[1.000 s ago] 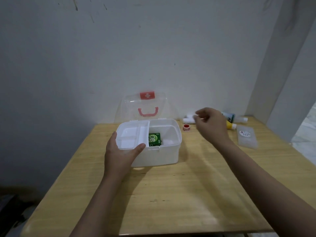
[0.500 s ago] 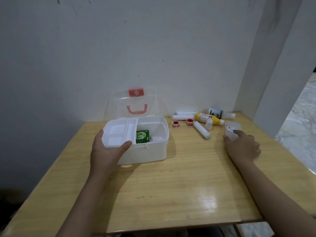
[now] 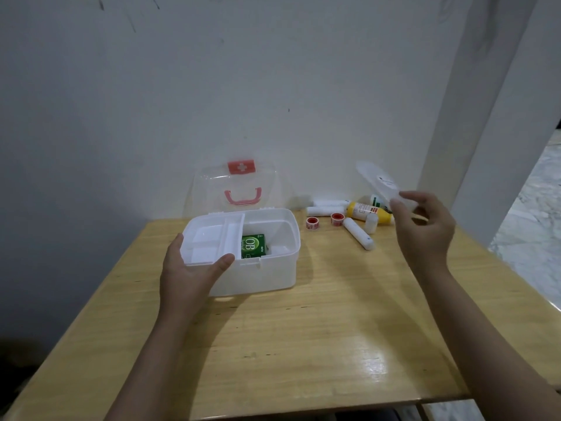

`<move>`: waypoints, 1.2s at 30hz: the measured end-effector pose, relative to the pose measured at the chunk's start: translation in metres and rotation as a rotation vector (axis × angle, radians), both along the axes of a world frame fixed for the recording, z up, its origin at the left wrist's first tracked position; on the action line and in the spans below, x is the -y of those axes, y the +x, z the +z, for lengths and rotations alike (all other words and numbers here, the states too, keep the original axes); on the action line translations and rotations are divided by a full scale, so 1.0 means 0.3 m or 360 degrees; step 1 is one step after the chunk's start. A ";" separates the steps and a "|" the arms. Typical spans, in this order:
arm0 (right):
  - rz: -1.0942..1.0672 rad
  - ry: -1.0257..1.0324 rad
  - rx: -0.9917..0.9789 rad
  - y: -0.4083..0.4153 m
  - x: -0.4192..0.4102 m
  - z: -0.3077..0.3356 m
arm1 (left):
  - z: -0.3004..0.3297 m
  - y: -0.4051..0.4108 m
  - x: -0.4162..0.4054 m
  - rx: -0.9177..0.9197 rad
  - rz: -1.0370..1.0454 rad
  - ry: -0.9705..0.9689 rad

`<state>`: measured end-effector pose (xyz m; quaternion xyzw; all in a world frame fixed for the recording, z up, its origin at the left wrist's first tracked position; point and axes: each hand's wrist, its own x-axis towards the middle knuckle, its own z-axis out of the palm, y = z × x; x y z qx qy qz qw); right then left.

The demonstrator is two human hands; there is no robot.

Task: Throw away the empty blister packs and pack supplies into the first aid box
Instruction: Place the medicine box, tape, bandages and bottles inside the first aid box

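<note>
The white first aid box (image 3: 273,268) stands open on the wooden table (image 3: 303,344), its clear lid (image 3: 239,183) leaning back against the wall. A green OB carton (image 3: 253,246) lies inside, beside a white divided tray (image 3: 212,238). My left hand (image 3: 191,275) grips the box's front left corner, thumb on the tray's rim. My right hand (image 3: 425,229) holds a clear flat plastic case (image 3: 379,182) up in the air, above the loose supplies at the back right.
Against the wall lie two red tape rolls (image 3: 312,223), white gauze rolls (image 3: 321,210), a white tube (image 3: 359,233), a yellow bottle (image 3: 365,211) and a small white bottle (image 3: 371,222). A white pillar (image 3: 485,117) stands right of the table, with marble floor beyond.
My right hand went from the tape rolls to the clear case lying at the table's right, took hold of it and lifted it. The left hand stayed on the box.
</note>
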<state>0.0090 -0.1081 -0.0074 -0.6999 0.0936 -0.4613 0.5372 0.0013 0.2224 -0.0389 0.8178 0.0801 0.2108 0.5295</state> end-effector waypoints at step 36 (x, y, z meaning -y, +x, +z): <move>0.0941 -0.1600 -0.1070 0.259 -0.524 0.075 | -0.005 0.002 -0.009 -0.0009 -0.0008 -0.0065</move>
